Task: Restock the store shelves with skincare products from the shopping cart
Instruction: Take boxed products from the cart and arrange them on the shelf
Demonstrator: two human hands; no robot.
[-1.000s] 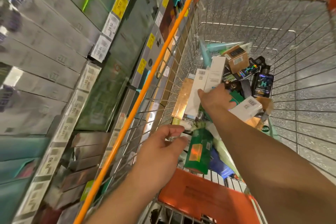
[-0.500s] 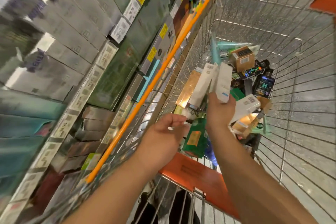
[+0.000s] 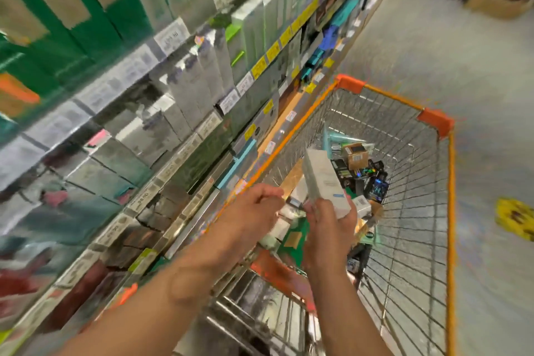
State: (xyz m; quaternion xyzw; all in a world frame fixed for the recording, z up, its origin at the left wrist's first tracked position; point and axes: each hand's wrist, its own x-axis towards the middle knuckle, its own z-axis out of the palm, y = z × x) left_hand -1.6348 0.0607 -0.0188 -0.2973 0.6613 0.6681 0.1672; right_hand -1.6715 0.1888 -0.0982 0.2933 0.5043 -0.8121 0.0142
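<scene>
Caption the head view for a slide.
Right hand lifts a white box from the cart; left hand hovers beside it.

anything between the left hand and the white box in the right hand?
Head view: no object held between them. The left hand hangs empty beside the white box gripped by the right hand; through the gap only cart contents show below.

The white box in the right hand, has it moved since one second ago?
Yes. The white box has come up out of the heap in the cart; the right hand now holds it above the other products.
</scene>
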